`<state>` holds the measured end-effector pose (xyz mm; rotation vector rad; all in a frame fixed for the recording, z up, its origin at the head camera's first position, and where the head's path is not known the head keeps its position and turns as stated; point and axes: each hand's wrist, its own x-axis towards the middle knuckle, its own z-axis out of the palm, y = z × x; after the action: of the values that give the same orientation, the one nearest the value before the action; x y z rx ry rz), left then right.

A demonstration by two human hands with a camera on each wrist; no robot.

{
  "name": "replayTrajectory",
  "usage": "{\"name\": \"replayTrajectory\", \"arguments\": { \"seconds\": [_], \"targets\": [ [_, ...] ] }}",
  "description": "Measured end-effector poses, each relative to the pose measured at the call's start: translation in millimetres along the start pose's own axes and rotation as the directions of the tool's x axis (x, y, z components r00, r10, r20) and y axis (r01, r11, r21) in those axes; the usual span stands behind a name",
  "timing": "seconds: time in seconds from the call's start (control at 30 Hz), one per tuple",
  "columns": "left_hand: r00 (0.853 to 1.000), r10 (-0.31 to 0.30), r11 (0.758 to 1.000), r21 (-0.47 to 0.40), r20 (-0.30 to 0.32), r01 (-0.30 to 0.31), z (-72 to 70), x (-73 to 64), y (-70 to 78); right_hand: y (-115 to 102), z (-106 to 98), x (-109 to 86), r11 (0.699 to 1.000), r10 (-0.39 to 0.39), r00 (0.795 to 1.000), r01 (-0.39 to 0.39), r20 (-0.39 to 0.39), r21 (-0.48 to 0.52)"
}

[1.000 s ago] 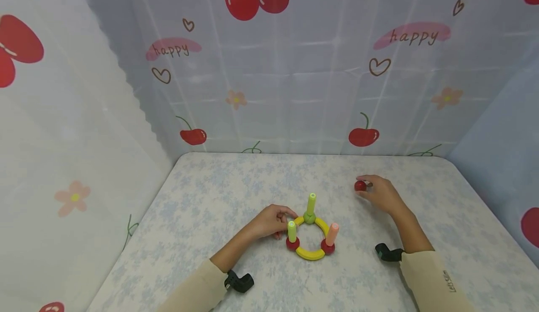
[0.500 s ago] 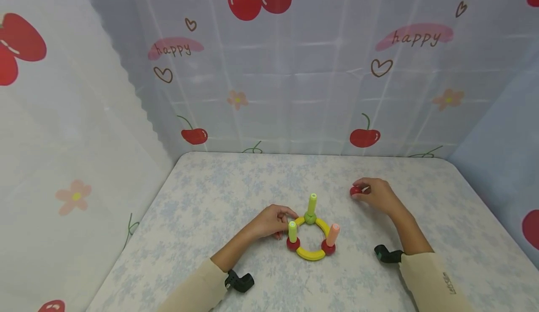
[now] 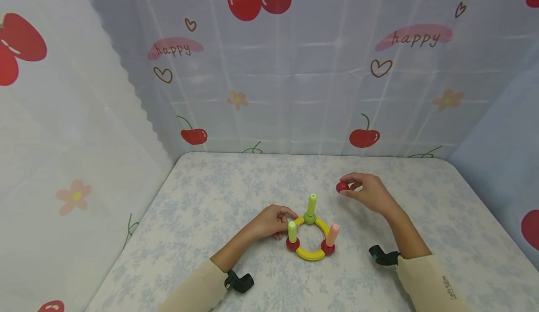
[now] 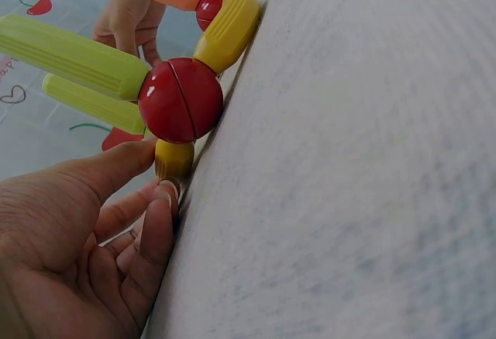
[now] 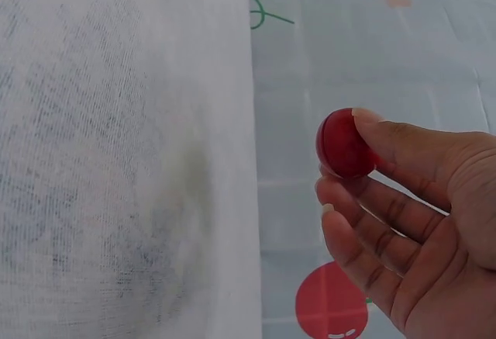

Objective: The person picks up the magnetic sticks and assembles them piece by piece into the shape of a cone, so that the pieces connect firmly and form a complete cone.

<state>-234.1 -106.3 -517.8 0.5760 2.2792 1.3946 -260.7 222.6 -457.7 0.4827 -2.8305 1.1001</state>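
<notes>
My right hand (image 3: 370, 192) pinches a red ball (image 3: 342, 187) between thumb and fingers above the table; the right wrist view shows the ball (image 5: 346, 143) with a seam around it. My left hand (image 3: 267, 221) pinches a curved yellow piece (image 4: 175, 159) of a toy ring on the table. This ring joins yellow curved bars (image 3: 310, 255) with two red balls and a green ball (image 3: 309, 218). Out of the balls rise sticks: a light green stick (image 3: 292, 232) at the near left, another green stick (image 3: 311, 204) at the back, an orange stick (image 3: 332, 235) at the right.
The table (image 3: 236, 176) has a pale cloth with a blue floral pattern. A cherry-print curtain (image 3: 278, 78) hangs behind its far edge and along both sides. Each wrist wears a black camera mount (image 3: 239, 281).
My right hand has carried the red ball leftward, closer to the ring. The left hand and the ring stay where they were.
</notes>
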Motion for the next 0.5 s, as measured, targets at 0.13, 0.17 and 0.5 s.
{"name": "replayTrajectory", "arguments": {
  "seconds": [0.13, 0.17, 0.5],
  "targets": [
    [1.0, -0.005, 1.0, 0.005, -0.002, 0.005, 0.2, 0.0, 0.1, -10, 1, -1.0, 1.0, -0.03, 1.0, 0.03, 0.001, 0.008],
    [1.0, -0.007, 1.0, 0.007, -0.002, 0.007, 0.1, -0.1, 0.4, -13, 1, -1.2, 0.999, -0.038, 0.999, 0.037, 0.002, 0.013],
    [1.0, -0.009, 1.0, 0.0, -0.001, 0.009, 0.3, -0.3, 0.8, -36, 3, -3.8, 0.992, -0.075, 0.997, 0.075, -0.006, 0.105]
  ]
}}
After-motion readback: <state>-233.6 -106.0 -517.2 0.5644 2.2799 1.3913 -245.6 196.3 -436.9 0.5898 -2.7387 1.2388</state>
